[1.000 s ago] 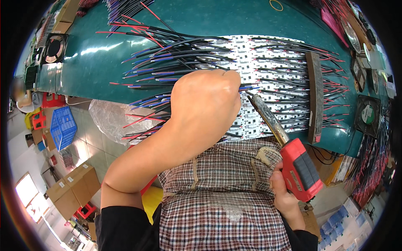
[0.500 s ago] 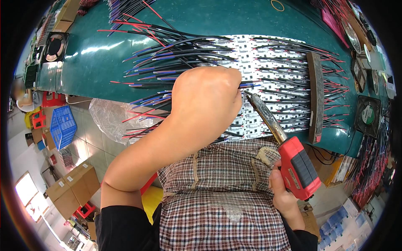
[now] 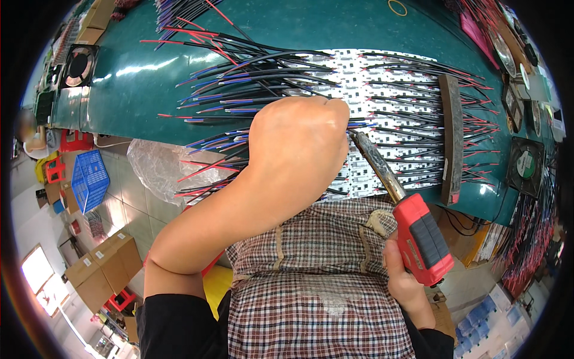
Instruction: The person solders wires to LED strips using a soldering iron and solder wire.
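My left hand (image 3: 299, 140) is closed over the middle of a panel of white circuit boards (image 3: 353, 78). From its fingers the end of a thin wire (image 3: 360, 125), blue and dark, sticks out to the right over the boards. Most of the wire's length is hidden by the hand. My right hand (image 3: 405, 281) grips the red and black handle of a soldering iron (image 3: 421, 239). The iron slants up to the left, its tip close to the wire end; whether they touch I cannot tell. Black-sleeved wires (image 3: 239, 76) fan out from both sides of the panel.
A dark bar (image 3: 451, 140) lies across the right-hand wires on the green table (image 3: 137, 96). Fans stand at the left (image 3: 79, 64) and right (image 3: 526, 164). A clear plastic bag (image 3: 161, 173) hangs by the table's near edge, and a blue basket (image 3: 89, 179) is on the floor.
My left hand has shifted slightly right with the wire. The soldering iron's handle has moved a little left and its tip remains near the wire end.
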The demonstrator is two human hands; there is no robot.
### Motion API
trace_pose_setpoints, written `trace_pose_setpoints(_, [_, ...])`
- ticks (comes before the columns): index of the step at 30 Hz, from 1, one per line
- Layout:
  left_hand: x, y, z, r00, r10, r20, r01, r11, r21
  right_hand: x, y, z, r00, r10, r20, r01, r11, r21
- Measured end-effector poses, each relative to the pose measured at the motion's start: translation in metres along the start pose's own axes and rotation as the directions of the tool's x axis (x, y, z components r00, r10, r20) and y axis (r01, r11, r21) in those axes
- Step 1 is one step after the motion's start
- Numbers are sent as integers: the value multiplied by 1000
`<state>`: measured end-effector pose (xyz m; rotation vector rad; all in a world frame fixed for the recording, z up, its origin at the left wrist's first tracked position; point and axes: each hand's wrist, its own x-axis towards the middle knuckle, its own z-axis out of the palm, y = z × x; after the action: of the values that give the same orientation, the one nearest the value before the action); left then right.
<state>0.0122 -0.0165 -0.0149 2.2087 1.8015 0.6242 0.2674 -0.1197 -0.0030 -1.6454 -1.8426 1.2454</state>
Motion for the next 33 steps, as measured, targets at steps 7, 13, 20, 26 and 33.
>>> trace_pose_setpoints(7, [1, 1, -1, 1000, -7, 18, 7, 1000, 10, -12, 1, -2, 996, 85, -32, -82, 992, 100])
trace_pose_setpoints(13, [0, 0, 1, 1000, -4, 8, 4, 1000, 21, -12, 2, -3, 998, 40, -41, -41, 999, -13])
trace_pose_setpoints(20, [3, -5, 1, 1000, -15, 17, 15, 1000, -7, -12, 5, -1, 992, 127, -9, -125, 986, 113])
trace_pose_setpoints(26, [5, -4, -1, 999, -17, 48, 19, 999, -39, -9, 1, 3, 982, 187, -15, -179, 961, 213])
trace_pose_setpoints(33, [2, -2, 2, 1000, 2, 11, -3, 1000, 15, -7, 3, -1, 993, 112, 47, -115, 990, 85])
